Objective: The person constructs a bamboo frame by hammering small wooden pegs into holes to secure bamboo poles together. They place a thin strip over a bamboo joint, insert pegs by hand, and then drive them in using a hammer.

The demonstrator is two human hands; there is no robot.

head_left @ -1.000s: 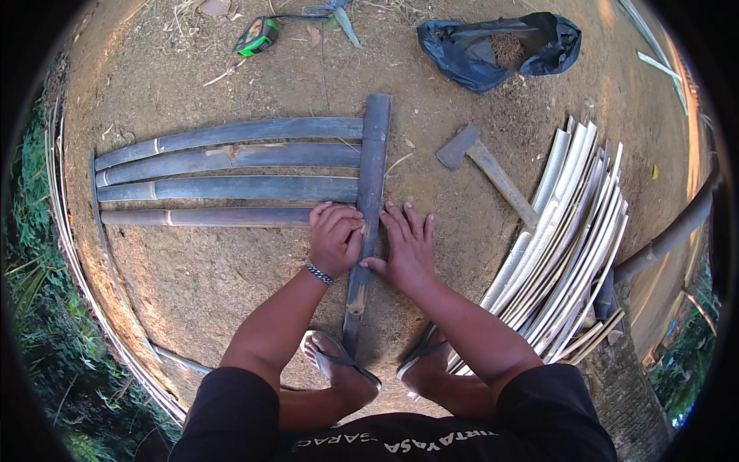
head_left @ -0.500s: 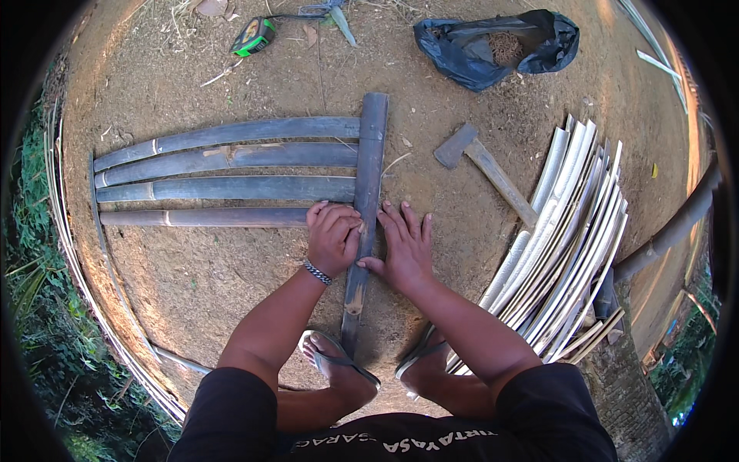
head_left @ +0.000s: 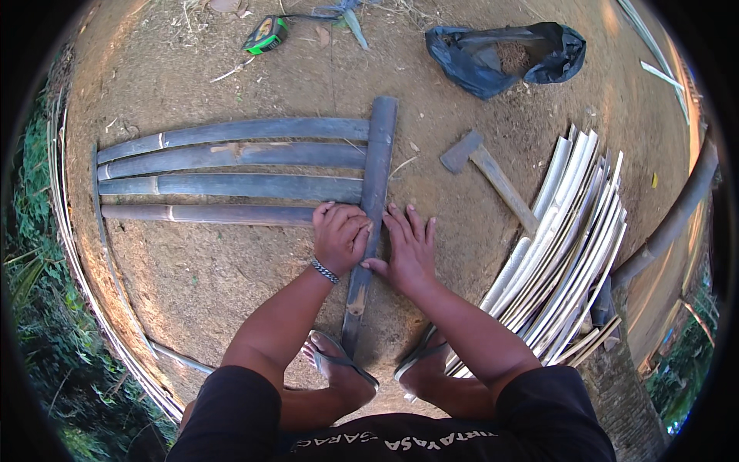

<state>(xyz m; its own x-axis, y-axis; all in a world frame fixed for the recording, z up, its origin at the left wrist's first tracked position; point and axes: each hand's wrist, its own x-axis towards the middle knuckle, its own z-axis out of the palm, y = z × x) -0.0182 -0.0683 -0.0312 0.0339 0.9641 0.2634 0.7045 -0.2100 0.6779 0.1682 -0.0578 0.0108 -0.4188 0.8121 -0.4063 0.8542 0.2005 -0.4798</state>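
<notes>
A dark bamboo pole (head_left: pixel 378 165) runs lengthwise on the ground before me, its near end between my feet. Several dark bamboo slats (head_left: pixel 254 186) stretch leftward from it, roughly parallel, their right ends meeting the pole. My left hand (head_left: pixel 341 235) is closed with curled fingers around the right end of the nearest bamboo slat (head_left: pixel 231 215), right against the pole; the slat's tip is hidden under it. On the pole's other side lies my right hand (head_left: pixel 409 250), fingers stretched out and thumb touching the pole's edge.
A hatchet (head_left: pixel 500 185) with a wooden handle lies to the right, its handle end at a pile of split bamboo strips (head_left: pixel 558 254). Farther off are a black plastic bag (head_left: pixel 469 65) with small brown pieces inside and a green tape measure (head_left: pixel 265 35). A thin strip (head_left: pixel 101 223) borders the slats' left ends.
The whole view has shifted slightly, so things appear a little farther right and lower. Both hands keep their places at the pole.
</notes>
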